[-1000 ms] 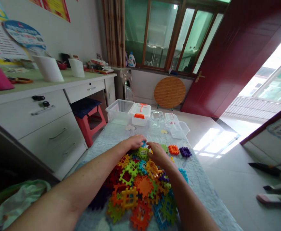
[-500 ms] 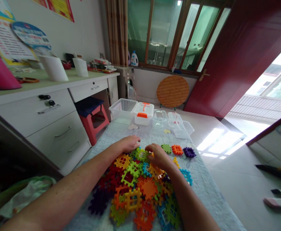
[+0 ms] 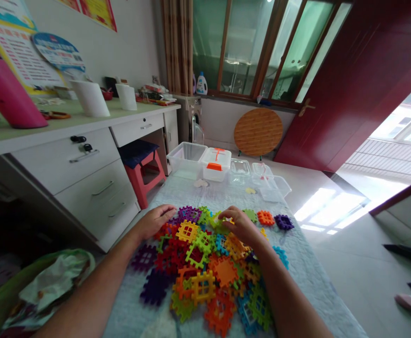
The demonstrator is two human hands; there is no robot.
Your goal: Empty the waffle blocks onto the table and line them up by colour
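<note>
A heap of colourful interlocking plastic building tiles, with notched edges and some with window-like openings, lies on a cloth-covered table (image 3: 307,281). My left hand (image 3: 156,221) is at the far left edge of the heap, fingers stretched out, beside a purple tile (image 3: 190,214) and some red ones. At the far side of the heap, my right hand (image 3: 239,224) has its fingers bent onto a lime green tile (image 3: 216,220). Just beyond it, a green tile (image 3: 250,215), an orange tile (image 3: 265,218) and a dark purple tile (image 3: 284,222) lie in a row.
Toward the far end stand an uncovered clear bin (image 3: 186,162), a lidded box with orange latches (image 3: 216,171) and several smaller clear containers. Left of the table are a red stool (image 3: 144,183), a white desk (image 3: 82,173) and a green-rimmed basket (image 3: 86,258).
My left hand has moved left, away from the heap's far middle, uncovering the purple tile. My right hand stays near the lime green tile. The view has shifted slightly.
</note>
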